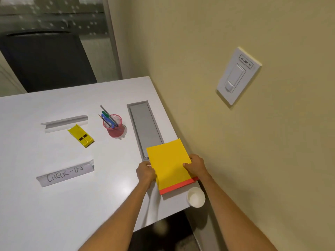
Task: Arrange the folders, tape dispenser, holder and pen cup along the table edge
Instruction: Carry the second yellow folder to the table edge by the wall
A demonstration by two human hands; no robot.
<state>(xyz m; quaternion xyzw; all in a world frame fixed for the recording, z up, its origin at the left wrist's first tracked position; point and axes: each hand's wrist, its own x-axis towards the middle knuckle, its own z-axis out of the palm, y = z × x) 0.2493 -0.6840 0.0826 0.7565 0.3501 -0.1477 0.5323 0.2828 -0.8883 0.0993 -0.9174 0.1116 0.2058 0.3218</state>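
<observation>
A yellow folder (168,160) lies on a red folder (178,187) at the table's right edge, by the wall. My left hand (146,173) grips the stack's left side and my right hand (195,165) grips its right side. Further left stands a pink mesh pen cup (116,130) holding several pens. A yellow tape dispenser (81,135) lies left of the cup. Behind the dispenser a grey folded holder (64,123) rests on the table. A folded paper sign reading CHECK-IN (66,173) sits nearer to me on the left.
A white paper cup (196,197) stands at the table's (45,214) near right corner, just by the folders. A grey cable-tray lid (145,124) is set into the tabletop along the wall. A light switch (237,75) is on the wall. A dark chair (47,60) stands behind the table.
</observation>
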